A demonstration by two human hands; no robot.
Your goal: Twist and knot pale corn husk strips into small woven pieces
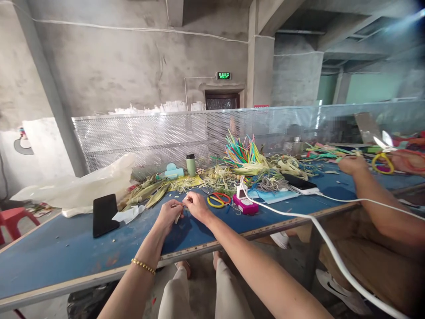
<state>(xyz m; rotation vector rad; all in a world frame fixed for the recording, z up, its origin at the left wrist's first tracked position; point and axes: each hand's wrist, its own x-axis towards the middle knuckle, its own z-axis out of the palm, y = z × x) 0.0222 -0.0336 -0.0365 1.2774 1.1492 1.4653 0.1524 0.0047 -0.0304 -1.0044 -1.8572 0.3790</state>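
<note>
My left hand is closed just above the blue table, near its front edge. Between its fingers shows a small pale strip, which looks like dried husk. My right hand meets it fingertip to fingertip, thumb and forefinger pinched; what they grip is too small to make out. Just right of it lie scissors with yellow and red handles. Dried corn husks are heaped beyond my left hand. A crumpled white paper and a black phone lie to the left.
A pink power strip with a white cable stands at right. Behind are a green bottle, a bundle of coloured stems and a perforated metal screen. A co-worker's hand works further right, near yellow-handled scissors.
</note>
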